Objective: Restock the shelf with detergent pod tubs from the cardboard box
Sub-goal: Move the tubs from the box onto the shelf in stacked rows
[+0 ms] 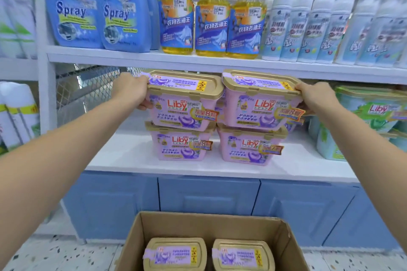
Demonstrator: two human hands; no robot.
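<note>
Two pink detergent pod tubs with gold lids sit side by side on top of two more pink tubs (181,145) on the white shelf (123,158). My left hand (132,91) grips the left end of the upper left tub (182,103). My right hand (315,97) grips the right end of the upper right tub (259,103). Low in the view, the open cardboard box (288,246) stands on the floor with two more gold-lidded tubs (175,254) inside.
Green Liby tubs (370,112) stand at the right of the same shelf. The shelf above (154,58) carries blue spray bottles (77,11), yellow bottles (211,22) and white foam bottles (308,24). Wire mesh (83,90) closes the left side. Blue cabinet doors (209,196) sit below.
</note>
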